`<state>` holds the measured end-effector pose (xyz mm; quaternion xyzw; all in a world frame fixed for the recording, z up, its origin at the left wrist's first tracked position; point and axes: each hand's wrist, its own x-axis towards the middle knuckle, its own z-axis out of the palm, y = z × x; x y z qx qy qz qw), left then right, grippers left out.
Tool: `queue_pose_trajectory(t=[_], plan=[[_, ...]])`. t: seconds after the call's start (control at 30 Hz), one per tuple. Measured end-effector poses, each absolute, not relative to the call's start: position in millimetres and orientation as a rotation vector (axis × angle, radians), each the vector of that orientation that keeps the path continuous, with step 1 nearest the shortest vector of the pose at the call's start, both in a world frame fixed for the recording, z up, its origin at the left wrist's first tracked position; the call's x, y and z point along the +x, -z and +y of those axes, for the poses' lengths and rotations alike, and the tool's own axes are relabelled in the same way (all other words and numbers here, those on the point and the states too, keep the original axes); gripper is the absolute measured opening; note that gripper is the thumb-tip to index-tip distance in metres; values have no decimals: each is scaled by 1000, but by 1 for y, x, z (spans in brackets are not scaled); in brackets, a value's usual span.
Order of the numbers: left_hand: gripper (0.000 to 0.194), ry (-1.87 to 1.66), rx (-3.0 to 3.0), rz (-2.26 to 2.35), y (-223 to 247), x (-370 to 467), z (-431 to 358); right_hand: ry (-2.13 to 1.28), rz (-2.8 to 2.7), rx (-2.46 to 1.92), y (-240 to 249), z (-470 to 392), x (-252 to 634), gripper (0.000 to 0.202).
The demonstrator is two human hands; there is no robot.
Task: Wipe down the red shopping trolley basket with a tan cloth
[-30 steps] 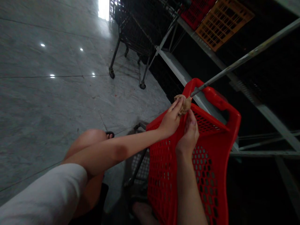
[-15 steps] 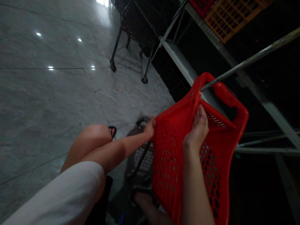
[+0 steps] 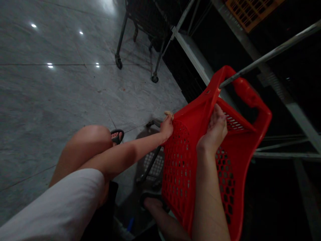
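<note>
Left fingers (image 3: 169,124) clamped on tan cloth (image 3: 169,114), arm (image 3: 136,152) outstretched, right fingers (image 3: 219,112) against red basket (image 3: 187,115), grip unclear

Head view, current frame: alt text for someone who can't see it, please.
A person's left hand holds a tan cloth at the outer side of a red plastic shopping cart, while the right hand rests at its edge. A dark cart stands beyond on grey floor tiles.
</note>
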<state>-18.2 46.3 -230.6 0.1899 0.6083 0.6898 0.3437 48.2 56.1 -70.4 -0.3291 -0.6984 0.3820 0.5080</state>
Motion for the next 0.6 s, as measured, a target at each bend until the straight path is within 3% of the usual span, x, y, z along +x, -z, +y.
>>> queue_pose_trajectory(t=[0.1,0.23,0.4,0.5,0.6], plan=[[68,-1877,773,1467,183,4,40,-947,-1639,-801,69,62,46,50],[80,-1966,1244,1309,142,30,11,-1031,-1554,-793,66,64,44,48],[93,-1791,1597,1237,176,16,-22,-1046,-1489,-807,66,60,48,47],[100,-1703,1280,1263,208,8,-28,-1025,-1529,-804,67,59,53,48],[87,-1780,657,1244,217,14,-20,-1010,-1548,-779,69,61,56,49]])
